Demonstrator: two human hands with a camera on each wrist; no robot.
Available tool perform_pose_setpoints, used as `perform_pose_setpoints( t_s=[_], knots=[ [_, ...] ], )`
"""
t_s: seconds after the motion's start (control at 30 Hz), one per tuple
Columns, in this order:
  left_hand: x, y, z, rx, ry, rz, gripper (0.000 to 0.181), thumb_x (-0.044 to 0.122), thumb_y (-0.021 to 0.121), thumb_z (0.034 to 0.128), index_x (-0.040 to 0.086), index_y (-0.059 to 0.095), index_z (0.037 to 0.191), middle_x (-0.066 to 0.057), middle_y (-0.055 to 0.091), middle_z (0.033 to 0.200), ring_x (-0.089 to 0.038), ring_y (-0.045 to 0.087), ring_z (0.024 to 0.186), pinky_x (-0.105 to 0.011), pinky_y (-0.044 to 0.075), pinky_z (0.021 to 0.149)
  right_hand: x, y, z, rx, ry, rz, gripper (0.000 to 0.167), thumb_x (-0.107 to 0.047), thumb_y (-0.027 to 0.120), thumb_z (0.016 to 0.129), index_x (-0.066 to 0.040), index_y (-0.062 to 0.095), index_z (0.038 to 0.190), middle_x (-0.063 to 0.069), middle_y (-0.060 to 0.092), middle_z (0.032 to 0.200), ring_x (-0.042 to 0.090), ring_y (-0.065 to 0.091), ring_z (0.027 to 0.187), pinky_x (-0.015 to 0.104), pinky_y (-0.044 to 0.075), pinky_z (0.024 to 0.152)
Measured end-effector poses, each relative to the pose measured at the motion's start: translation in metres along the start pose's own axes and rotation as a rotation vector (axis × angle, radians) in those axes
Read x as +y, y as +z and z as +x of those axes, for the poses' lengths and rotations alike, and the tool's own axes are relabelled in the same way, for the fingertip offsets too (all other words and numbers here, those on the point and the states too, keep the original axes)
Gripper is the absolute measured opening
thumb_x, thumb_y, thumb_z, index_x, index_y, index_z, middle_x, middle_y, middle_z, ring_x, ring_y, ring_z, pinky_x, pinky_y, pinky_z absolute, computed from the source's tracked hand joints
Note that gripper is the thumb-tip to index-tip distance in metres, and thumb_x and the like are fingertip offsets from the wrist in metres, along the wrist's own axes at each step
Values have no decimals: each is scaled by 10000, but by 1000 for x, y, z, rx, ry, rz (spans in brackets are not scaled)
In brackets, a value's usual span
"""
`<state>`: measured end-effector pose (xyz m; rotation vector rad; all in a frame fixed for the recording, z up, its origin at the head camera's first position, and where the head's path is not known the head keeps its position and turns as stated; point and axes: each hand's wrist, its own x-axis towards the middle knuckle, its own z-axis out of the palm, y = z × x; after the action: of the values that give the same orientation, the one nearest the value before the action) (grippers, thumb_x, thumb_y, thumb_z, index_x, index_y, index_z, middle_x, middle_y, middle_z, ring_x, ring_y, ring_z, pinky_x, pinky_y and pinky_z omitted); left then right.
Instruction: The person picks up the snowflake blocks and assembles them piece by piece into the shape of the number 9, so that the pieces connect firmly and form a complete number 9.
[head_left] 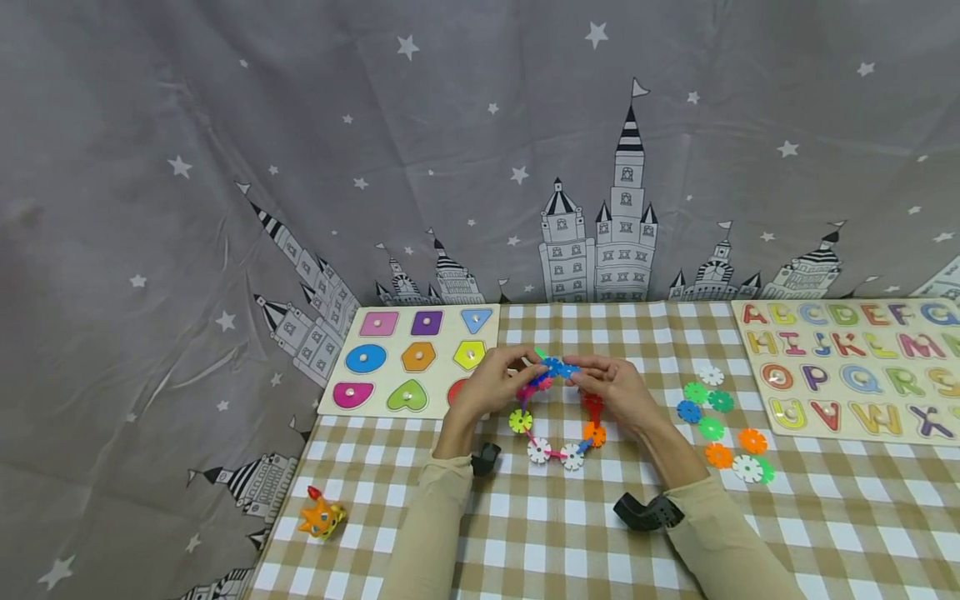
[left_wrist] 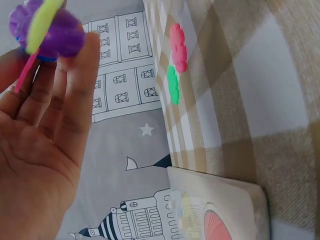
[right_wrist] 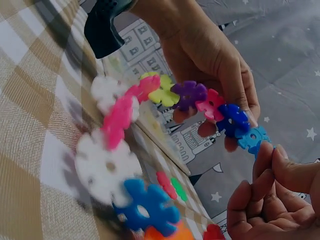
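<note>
Snowflake-shaped plastic discs are joined edge to edge in a curved chain, held up above the checked cloth. White discs hang at its near side, and a yellow disc and purple disc at its left. My left hand grips the chain at a dark blue disc. My right hand pinches a light blue disc between thumb and forefinger. The two blue discs touch; I cannot tell how deep their slots sit. A red disc hangs below my right hand.
Loose discs lie on the cloth at right. A pink disc and green disc lie beyond the chain. A shape puzzle board is back left, a letter board right, a toy figure front left.
</note>
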<state>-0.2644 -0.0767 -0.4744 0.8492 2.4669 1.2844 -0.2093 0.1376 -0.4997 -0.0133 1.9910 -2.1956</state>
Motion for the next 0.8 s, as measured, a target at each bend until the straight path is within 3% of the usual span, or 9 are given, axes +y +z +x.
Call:
perform_pose_setpoints(
  t_s=[0.17, 0.5, 0.63, 0.8],
  knots=[
    [-1, 2, 0, 14, 24, -28, 116, 206, 654, 947, 106, 688, 899, -31, 685, 865, -161, 644, 829, -245, 504, 738, 1, 0, 0, -19, 7, 64, 437, -68, 627, 948, 141, 516, 1316, -126, 737, 935, 107, 686, 815, 217, 550, 763],
    [-3, 5, 0, 3, 34, -86, 110, 190, 643, 952, 96, 689, 916, -38, 689, 875, -139, 633, 812, -248, 507, 752, 0, 0, -4, -107, 55, 299, 472, -9, 585, 957, 191, 425, 1354, -34, 748, 961, 76, 669, 770, 220, 557, 795],
    [-2, 5, 0, 14, 53, -91, 106, 173, 639, 952, 85, 694, 931, -43, 685, 865, -145, 635, 811, -246, 506, 744, -1, 0, -5, -120, 47, 304, 464, 7, 553, 966, 209, 405, 1356, -35, 733, 951, 81, 672, 794, 241, 559, 814],
    [1, 7, 1, 12, 70, -112, 105, 162, 642, 950, 67, 686, 937, -68, 684, 850, -161, 635, 783, -240, 514, 719, -4, -3, -5, -120, 34, 234, 475, -33, 573, 970, 186, 418, 1362, -71, 729, 963, 95, 653, 796, 234, 543, 819]
  ],
)
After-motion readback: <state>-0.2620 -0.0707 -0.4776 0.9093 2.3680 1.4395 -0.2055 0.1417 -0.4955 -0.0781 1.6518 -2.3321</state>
